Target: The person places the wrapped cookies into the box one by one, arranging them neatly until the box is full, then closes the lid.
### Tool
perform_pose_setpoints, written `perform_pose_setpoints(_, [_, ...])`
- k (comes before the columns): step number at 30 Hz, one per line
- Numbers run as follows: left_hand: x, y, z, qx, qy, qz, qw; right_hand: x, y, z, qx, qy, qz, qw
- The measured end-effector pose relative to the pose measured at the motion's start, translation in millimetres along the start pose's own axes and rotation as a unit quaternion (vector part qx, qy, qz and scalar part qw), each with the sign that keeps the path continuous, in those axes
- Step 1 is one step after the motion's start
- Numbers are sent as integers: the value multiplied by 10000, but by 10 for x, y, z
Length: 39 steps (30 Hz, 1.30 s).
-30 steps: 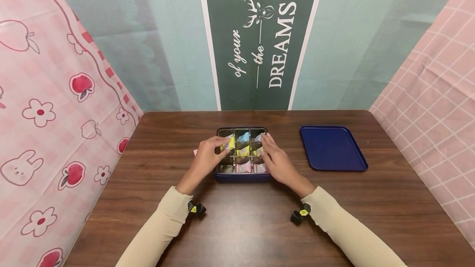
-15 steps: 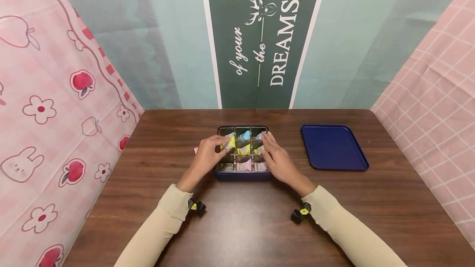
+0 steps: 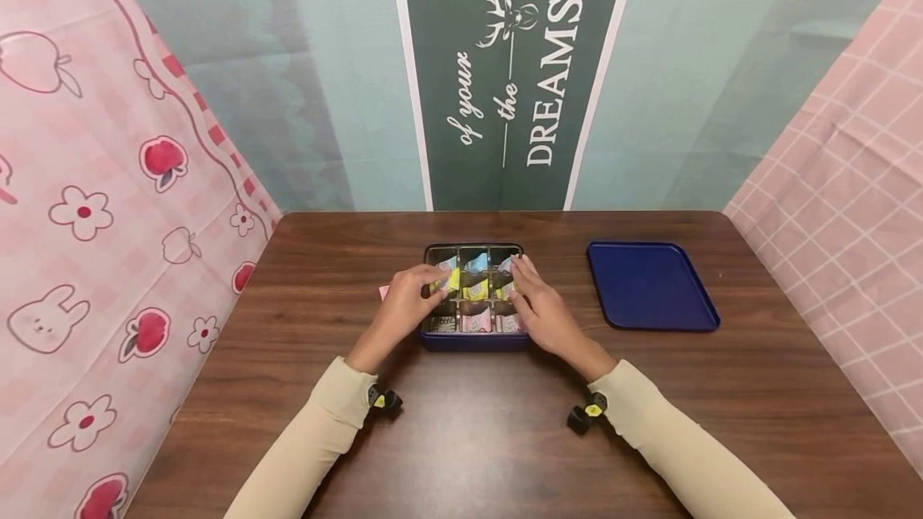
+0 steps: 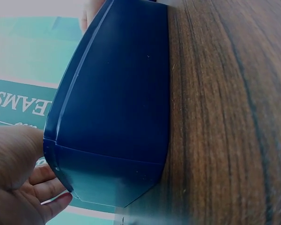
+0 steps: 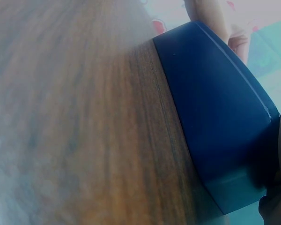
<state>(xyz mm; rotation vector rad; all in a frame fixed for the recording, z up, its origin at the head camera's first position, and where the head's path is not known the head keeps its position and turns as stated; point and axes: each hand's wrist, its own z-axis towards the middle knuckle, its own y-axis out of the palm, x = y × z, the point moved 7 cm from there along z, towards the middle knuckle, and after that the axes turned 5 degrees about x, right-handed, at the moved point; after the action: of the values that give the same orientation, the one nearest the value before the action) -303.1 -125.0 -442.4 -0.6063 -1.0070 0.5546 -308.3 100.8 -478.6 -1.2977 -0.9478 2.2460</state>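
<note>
A dark blue box (image 3: 472, 341) with nine compartments sits mid-table, holding small yellow, blue and pink packets. My left hand (image 3: 433, 277) reaches in from the left, and its thumb and fingers pinch a yellow packet (image 3: 451, 280) in the left column. My right hand (image 3: 521, 271) lies over the right column with its fingers fairly straight on the packets there. The left wrist view shows only the box's outer wall (image 4: 117, 108) and part of my palm (image 4: 14, 173). The right wrist view shows the same wall (image 5: 215, 117) from the other side.
A flat dark blue tray (image 3: 651, 285) lies to the right of the box. A small pink scrap (image 3: 383, 292) peeks out beside my left hand. The brown wooden table (image 3: 469, 439) is enclosed by cloth backdrops on the left, back and right.
Both hands stay at the box in the same places. Only the head view has shifted slightly.
</note>
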Motion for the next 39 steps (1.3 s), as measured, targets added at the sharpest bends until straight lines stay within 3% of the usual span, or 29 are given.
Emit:
perform_pose_setpoints(12, [-9, 60, -2, -267, 33, 86, 9996, 22, 5, -16, 8, -25, 3, 10000])
perform_pose_setpoints(39, [2, 60, 10, -409, 126, 247, 9988, 8, -2, 15, 44, -138, 19, 9999])
